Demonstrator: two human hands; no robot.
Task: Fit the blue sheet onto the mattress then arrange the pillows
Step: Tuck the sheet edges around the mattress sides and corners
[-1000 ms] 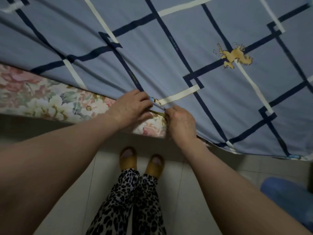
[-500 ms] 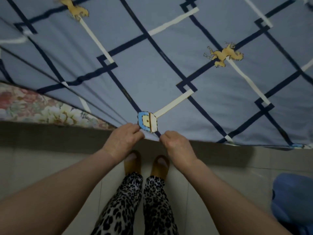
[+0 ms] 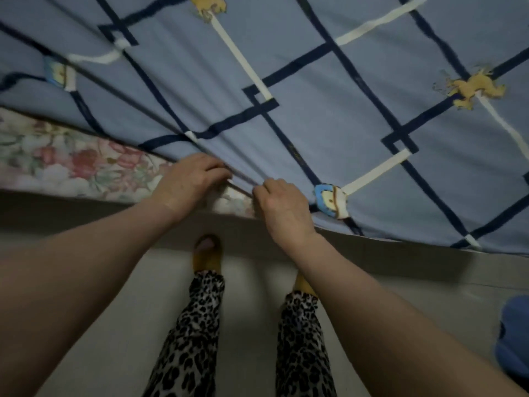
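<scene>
Blue sheet edge pinched in both grips, left hand, right hand, floral mattress

your left hand and right hand both pinch the edge of the blue sheet at the near side of the floral mattress, with taut creases fanning out from your fingers. the mattress shows bare to the left of your hands, and your yellow slippers stand on the pale floor below.

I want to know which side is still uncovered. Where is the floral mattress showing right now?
In the head view, the floral mattress shows at the left, below the blue sheet edge, running right to a small patch between the left hand and right hand.
</scene>
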